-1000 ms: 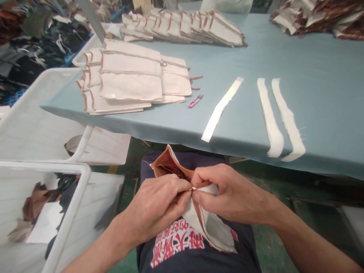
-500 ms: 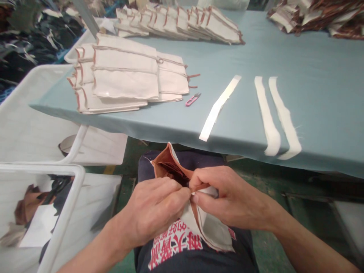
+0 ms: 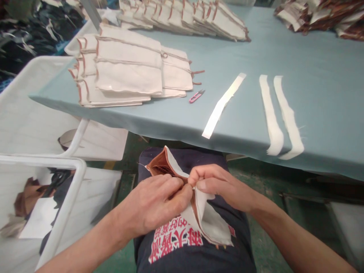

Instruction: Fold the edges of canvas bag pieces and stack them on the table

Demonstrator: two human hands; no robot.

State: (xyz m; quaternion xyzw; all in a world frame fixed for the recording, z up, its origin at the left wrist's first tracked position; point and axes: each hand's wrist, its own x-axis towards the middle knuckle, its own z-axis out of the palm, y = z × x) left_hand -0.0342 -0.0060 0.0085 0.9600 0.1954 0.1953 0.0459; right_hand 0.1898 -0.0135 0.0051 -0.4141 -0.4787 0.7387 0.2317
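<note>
A cream cloth pouch [image 3: 217, 223] with a brown lining lies across my lap, its mouth gaping toward the table. My left hand [image 3: 159, 204] is closed on the pouch's edge, fingers curled over the rim. Right beside it, my right hand [image 3: 218, 184] pinches the same edge between thumb and fingers, and the fingertips of both hands nearly meet. What exactly lies between those fingertips is too small to make out. Under the pouch is a dark cloth [image 3: 227, 258] with red printed characters on a white patch, spread over my legs.
Ahead, a blue-green table [image 3: 321, 87] bears a stack of cream pouches [image 3: 127, 77], pink thread snips [image 3: 196, 96] and a pale strip [image 3: 223, 106] near two more strips. A row of cream pieces [image 3: 182, 17] lies behind. White bins [image 3: 81, 178] stand at left.
My right hand has shifted slightly up, its fingers less tightly curled. The pouch's mouth has tipped a little left, and the cream flap beneath my right hand shows more. My head view has moved slightly.
</note>
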